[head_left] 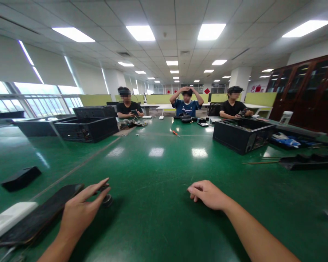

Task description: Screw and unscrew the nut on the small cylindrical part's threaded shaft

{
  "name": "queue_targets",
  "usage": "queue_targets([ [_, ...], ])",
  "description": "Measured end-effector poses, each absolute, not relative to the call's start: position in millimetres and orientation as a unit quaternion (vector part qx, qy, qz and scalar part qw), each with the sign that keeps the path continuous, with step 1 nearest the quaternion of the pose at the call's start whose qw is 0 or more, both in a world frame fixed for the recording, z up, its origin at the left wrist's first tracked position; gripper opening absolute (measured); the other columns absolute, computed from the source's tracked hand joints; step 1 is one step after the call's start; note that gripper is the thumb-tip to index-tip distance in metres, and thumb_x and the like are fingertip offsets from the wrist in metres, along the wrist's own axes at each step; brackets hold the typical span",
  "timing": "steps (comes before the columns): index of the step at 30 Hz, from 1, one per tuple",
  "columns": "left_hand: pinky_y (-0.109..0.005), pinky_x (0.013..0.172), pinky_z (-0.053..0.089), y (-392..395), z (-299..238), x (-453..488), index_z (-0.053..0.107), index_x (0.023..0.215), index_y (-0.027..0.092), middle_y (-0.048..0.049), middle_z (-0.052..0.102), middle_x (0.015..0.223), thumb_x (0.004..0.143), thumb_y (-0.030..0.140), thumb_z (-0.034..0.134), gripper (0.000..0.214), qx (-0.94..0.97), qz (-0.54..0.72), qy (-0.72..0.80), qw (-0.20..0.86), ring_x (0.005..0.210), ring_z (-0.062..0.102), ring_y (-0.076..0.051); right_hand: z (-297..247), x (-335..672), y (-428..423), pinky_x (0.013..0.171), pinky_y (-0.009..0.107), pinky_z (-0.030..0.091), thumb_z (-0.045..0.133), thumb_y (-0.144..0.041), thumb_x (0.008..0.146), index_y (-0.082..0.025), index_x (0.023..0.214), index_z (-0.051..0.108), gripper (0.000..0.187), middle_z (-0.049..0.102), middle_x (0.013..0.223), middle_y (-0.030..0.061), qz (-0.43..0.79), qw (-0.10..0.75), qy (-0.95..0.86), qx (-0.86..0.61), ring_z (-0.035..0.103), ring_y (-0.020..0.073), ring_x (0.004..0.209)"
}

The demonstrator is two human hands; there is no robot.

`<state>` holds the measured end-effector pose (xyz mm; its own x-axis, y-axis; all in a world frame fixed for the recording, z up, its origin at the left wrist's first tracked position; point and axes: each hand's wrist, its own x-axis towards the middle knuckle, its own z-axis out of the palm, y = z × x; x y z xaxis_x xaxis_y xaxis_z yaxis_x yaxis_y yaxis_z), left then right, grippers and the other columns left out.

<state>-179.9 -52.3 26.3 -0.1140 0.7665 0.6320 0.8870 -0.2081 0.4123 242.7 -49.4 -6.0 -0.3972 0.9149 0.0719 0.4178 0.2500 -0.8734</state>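
My left hand is at the lower left, its thumb and fingers closed around a small dark round piece with a shiny ring-like edge. Part of that piece is hidden behind the fingers, and its kind is unclear. Beside this hand lies a long black flat board, its end partly behind the wrist. My right hand rests low over the green table, fingers curled in and thumb near the index finger. Nothing shows in it.
Black computer cases stand at the left and right. An orange screwdriver lies mid-table. A white power strip and a black block are at left, a black tray at right. Three people sit across the table.
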Motion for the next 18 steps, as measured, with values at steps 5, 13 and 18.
queue_targets([
  [5, -0.043, 0.093, 0.056, -57.3, 31.7, -173.5, 0.072, 0.113, 0.022, -0.0062, 0.079, 0.097, 0.071, 0.060, 0.060, 0.057, -0.581, -0.425, -0.694, 0.012, 0.102, 0.072, -0.032, -7.6, 242.8, -49.1, 0.065, 0.027, 0.047, 0.052, -0.048, 0.093, -0.018, 0.081, 0.070, 0.037, 0.071, 0.077, 0.0045, 0.410, 0.305, -0.730, -0.453, 0.066, 0.0181, 0.068],
  [13, -0.039, 0.093, 0.056, -60.4, 35.6, -169.3, 0.071, 0.107, 0.021, -0.0074, 0.079, 0.096, 0.071, 0.057, 0.059, 0.053, -0.588, -0.427, -0.687, -0.016, 0.094, 0.074, -0.029, -7.1, 242.5, -49.5, 0.065, 0.027, 0.048, 0.052, -0.044, 0.093, -0.017, 0.083, 0.070, 0.033, 0.071, 0.078, 0.0048, 0.410, 0.307, -0.734, -0.447, 0.066, 0.0182, 0.069],
  [18, -0.039, 0.082, 0.060, -55.4, 33.1, -178.7, 0.074, 0.110, 0.021, -0.0084, 0.080, 0.096, 0.070, 0.055, 0.059, 0.054, -0.602, -0.333, -0.725, -0.026, 0.086, 0.076, -0.031, -6.0, 242.9, -50.2, 0.065, 0.027, 0.048, 0.054, -0.041, 0.092, -0.017, 0.086, 0.072, 0.031, 0.071, 0.079, 0.0049, 0.412, 0.307, -0.732, -0.448, 0.066, 0.0180, 0.069],
])
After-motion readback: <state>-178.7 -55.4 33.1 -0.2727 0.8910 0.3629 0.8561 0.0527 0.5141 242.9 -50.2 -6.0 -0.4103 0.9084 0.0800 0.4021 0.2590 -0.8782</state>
